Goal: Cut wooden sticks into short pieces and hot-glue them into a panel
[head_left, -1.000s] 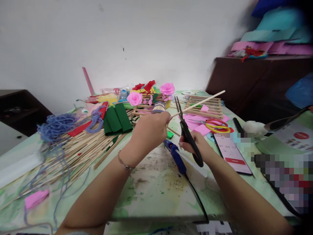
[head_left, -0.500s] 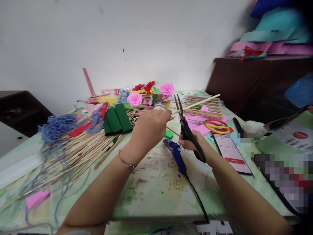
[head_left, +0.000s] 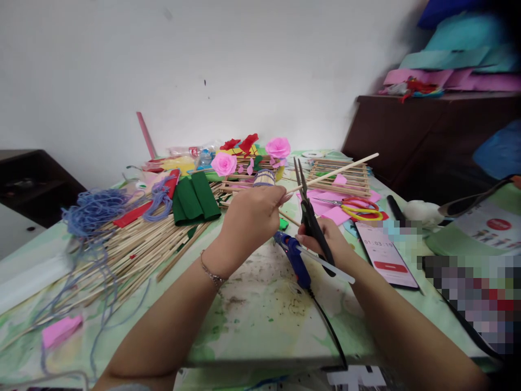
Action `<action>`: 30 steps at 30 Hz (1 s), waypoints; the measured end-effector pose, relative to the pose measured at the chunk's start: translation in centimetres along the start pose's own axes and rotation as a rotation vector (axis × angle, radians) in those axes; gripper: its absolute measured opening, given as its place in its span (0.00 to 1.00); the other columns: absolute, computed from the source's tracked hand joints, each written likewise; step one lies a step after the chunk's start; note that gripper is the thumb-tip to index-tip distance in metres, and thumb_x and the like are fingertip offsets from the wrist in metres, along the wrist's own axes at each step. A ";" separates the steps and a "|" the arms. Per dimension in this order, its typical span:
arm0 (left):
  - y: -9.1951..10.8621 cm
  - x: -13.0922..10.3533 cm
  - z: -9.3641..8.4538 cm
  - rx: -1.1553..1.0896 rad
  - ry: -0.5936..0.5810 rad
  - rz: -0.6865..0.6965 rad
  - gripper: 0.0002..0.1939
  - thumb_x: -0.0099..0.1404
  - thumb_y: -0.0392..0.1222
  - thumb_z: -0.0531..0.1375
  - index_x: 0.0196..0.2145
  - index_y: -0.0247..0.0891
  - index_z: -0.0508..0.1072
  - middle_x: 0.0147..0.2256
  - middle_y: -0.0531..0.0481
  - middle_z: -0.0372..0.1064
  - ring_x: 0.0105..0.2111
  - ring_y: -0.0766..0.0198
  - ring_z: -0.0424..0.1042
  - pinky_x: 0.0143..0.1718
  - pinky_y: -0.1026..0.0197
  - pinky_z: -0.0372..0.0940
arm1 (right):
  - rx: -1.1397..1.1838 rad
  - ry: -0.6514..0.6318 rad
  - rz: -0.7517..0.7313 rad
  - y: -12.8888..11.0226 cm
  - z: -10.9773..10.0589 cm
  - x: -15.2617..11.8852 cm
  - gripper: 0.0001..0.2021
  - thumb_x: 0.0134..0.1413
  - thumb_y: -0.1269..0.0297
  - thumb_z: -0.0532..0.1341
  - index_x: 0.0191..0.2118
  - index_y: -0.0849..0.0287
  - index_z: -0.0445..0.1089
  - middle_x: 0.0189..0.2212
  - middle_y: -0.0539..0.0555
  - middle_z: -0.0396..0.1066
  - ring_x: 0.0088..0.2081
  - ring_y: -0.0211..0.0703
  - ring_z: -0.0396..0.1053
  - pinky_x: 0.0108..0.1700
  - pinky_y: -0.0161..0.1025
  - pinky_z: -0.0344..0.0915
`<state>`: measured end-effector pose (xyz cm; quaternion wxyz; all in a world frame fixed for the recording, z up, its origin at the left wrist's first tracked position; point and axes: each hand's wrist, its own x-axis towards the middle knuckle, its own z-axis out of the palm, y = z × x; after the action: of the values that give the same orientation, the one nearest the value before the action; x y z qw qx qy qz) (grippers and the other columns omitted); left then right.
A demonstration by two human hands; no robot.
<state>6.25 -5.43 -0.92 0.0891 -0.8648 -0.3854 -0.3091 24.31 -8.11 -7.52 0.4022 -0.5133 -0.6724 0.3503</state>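
My left hand [head_left: 256, 217] is closed on a thin wooden stick [head_left: 345, 169], which slants up to the right from my fingertips. In my right hand [head_left: 321, 239] are black-handled scissors [head_left: 311, 217], pointing upward, their two blades slightly apart and crossing the stick. Below the hands, on the table [head_left: 252, 326], lies a blue glue gun [head_left: 296, 260] with a clear glue stick in its back and a black cord. A small green object [head_left: 284, 223] sits just beyond the glue gun's tip.
Many loose sticks [head_left: 138, 255], blue yarn [head_left: 95, 209] and folded green paper [head_left: 196, 200] spread over the left. Pink paper flowers [head_left: 278, 147] stand at the back. Red-and-yellow scissors [head_left: 362, 210], a stick frame [head_left: 342, 176] and a phone [head_left: 386, 255] lie on the right.
The stick has shifted slightly to the right and up through the scissors. The scissors have tilted a little, with their handles slightly lower. My left hand has moved slightly right.
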 end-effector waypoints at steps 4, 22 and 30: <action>-0.2 0.0 -0.2 -0.029 -0.046 -0.016 0.13 0.65 0.34 0.49 0.25 0.37 0.67 0.23 0.50 0.67 0.26 0.63 0.65 0.29 0.62 0.55 | 0.025 -0.020 0.031 0.2 0.0 0.2 0.10 0.40 0.58 0.62 0.21 0.60 0.65 0.17 0.47 0.58 0.21 0.35 0.56 0.23 0.34 0.54; -1.0 0.3 -0.4 -0.167 -0.081 -0.058 0.11 0.64 0.36 0.49 0.28 0.36 0.69 0.25 0.50 0.69 0.27 0.64 0.65 0.29 0.62 0.54 | -0.014 -0.045 0.029 0.3 -0.4 0.0 0.13 0.43 0.55 0.62 0.23 0.61 0.66 0.17 0.47 0.58 0.22 0.36 0.57 0.24 0.34 0.55; -3.9 0.2 -2.2 -0.122 0.085 -0.211 0.13 0.65 0.39 0.49 0.28 0.36 0.71 0.21 0.52 0.63 0.23 0.66 0.58 0.25 0.64 0.50 | -0.503 0.169 0.295 2.8 -3.5 1.7 0.21 0.51 0.45 0.57 0.39 0.59 0.71 0.31 0.55 0.73 0.32 0.46 0.71 0.33 0.39 0.65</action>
<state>2.50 -3.44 0.60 0.0194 -0.8095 -0.4506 -0.3759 28.31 -5.64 -8.18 0.2618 -0.7162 -0.6205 0.1832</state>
